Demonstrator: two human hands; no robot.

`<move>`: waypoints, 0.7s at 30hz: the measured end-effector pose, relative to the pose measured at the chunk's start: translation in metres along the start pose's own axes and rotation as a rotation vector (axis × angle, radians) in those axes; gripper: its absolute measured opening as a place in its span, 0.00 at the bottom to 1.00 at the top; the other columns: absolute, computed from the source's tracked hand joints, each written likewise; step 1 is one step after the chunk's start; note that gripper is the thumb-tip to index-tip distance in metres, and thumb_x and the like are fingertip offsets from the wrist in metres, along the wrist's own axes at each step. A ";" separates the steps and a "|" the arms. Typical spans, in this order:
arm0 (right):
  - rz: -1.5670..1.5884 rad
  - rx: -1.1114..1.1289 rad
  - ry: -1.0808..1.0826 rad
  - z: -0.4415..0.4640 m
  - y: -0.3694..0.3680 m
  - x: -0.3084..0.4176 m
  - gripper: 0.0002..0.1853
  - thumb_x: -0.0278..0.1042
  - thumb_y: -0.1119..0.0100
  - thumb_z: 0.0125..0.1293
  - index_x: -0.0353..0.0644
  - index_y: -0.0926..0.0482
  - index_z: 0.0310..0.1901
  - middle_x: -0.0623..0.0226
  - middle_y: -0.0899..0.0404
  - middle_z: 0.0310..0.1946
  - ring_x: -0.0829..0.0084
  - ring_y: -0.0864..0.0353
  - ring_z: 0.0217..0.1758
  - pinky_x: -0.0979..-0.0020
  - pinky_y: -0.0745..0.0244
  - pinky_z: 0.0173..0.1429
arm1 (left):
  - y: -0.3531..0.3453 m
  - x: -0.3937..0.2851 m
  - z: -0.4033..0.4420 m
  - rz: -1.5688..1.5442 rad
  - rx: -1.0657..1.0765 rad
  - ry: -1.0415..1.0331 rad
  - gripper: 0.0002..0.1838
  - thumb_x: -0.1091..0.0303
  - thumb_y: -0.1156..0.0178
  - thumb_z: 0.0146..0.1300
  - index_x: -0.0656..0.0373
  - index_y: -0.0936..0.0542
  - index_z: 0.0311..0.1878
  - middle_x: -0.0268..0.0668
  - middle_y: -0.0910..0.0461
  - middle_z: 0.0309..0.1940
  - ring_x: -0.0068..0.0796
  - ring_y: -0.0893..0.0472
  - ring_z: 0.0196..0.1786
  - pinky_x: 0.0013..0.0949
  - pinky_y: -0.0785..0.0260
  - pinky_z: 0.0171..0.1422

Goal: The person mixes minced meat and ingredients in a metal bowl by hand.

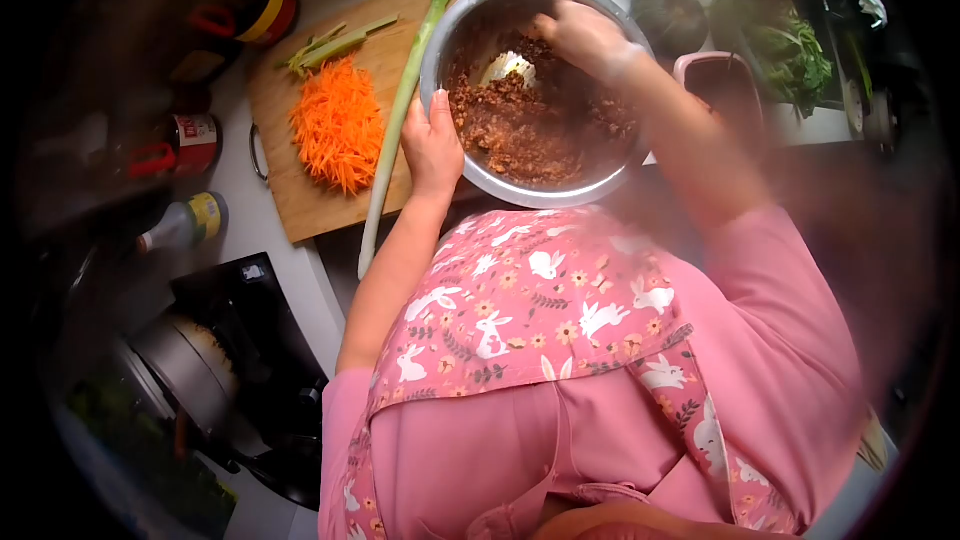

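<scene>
A large metal bowl (485,185) holds brown minced filling (520,135). My left hand (432,148) grips the bowl's left rim, thumb on the edge. Over the far right part of the bowl, my right hand (585,38) is closed in a fist; what it holds, if anything, is hidden. A white patch (508,68) shows in the filling near that hand, too blurred to name. Left of the bowl, a long green onion (408,90) lies across the wooden cutting board (290,195), beside a heap of shredded carrot (338,127).
Celery pieces (345,43) lie at the board's far side. Bottles stand to the left, among them one with a yellow label (205,217). A pot (185,365) sits on the stove at lower left. Leafy greens (800,60) and a pinkish container (720,75) are at right.
</scene>
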State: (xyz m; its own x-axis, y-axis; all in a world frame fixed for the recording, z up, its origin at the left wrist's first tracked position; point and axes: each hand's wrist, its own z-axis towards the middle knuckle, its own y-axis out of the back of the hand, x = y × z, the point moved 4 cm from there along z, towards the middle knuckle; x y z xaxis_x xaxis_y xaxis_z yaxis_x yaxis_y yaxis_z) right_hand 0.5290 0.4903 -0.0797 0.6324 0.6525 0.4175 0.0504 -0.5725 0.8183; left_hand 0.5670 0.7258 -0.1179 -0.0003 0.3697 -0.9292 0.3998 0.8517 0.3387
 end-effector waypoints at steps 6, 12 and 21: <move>-0.522 0.139 0.794 -0.038 -0.083 0.076 0.12 0.39 0.49 0.62 0.41 0.21 0.35 0.57 0.20 0.34 0.55 0.20 0.39 0.58 0.24 0.46 | -0.004 0.016 0.006 -0.014 -0.066 -0.079 0.17 0.58 0.50 0.71 0.66 0.25 0.38 0.40 0.27 0.21 0.31 0.29 0.26 0.36 0.35 0.34; -0.812 0.339 1.100 -0.082 -0.051 0.015 0.12 0.41 0.43 0.58 0.46 0.19 0.40 0.68 0.24 0.50 0.63 0.30 0.61 0.56 0.35 0.65 | -0.006 0.012 0.005 -0.156 -0.050 -0.075 0.17 0.59 0.51 0.72 0.66 0.24 0.43 0.39 0.25 0.24 0.29 0.28 0.28 0.34 0.34 0.37; -0.660 0.331 0.186 -0.016 -0.004 -0.018 0.33 0.59 0.54 0.68 0.30 0.30 0.53 0.46 0.23 0.48 0.53 0.22 0.52 0.59 0.26 0.55 | -0.007 0.009 0.001 -0.131 -0.117 -0.058 0.16 0.61 0.50 0.71 0.64 0.26 0.33 0.30 0.33 0.17 0.21 0.35 0.22 0.31 0.40 0.28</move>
State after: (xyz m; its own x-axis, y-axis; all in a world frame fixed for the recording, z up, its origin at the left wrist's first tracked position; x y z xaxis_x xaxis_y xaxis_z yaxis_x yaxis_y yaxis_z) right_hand 0.5052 0.4884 -0.0839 0.2515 0.9673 -0.0337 0.6204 -0.1343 0.7727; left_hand 0.5647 0.7227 -0.1288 0.0084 0.2337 -0.9723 0.2906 0.9298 0.2261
